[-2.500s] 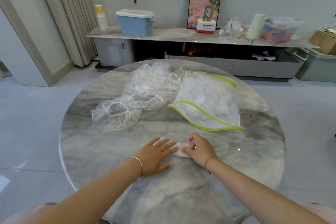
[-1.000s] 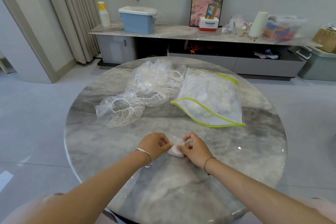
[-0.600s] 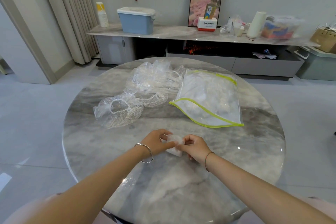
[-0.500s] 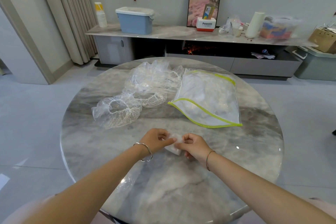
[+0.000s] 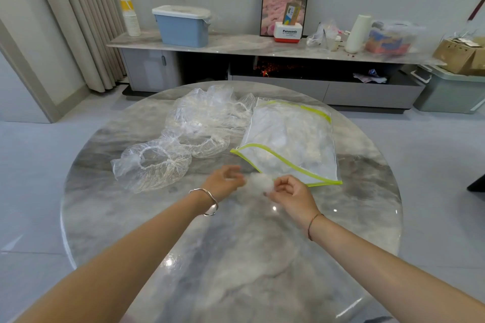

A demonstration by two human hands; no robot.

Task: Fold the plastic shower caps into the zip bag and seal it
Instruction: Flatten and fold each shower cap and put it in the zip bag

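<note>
A small folded wad of clear shower cap [image 5: 258, 181] hangs just above the round marble table [image 5: 236, 257], pinched from both sides. My left hand [image 5: 224, 182] grips its left end and my right hand [image 5: 290, 193] grips its right end. Just beyond them lies the clear zip bag [image 5: 291, 139] with a lime-green edge, its mouth gaping towards me and folded caps inside. To the left of the bag lie a loose spread-out shower cap [image 5: 153, 168] and a pile of several more caps [image 5: 210, 115].
Behind the table runs a low marble cabinet [image 5: 236, 46] with a blue lidded bin [image 5: 182, 25], a framed picture [image 5: 286, 0], a paper roll [image 5: 357, 30] and boxes. A curtain [image 5: 86, 21] hangs at the left. Grey floor surrounds the table.
The folded cap was pressed flat on the table under both hands; both hands have since pinched it, lifted it off the table and carried it away from me towards the bag's mouth.
</note>
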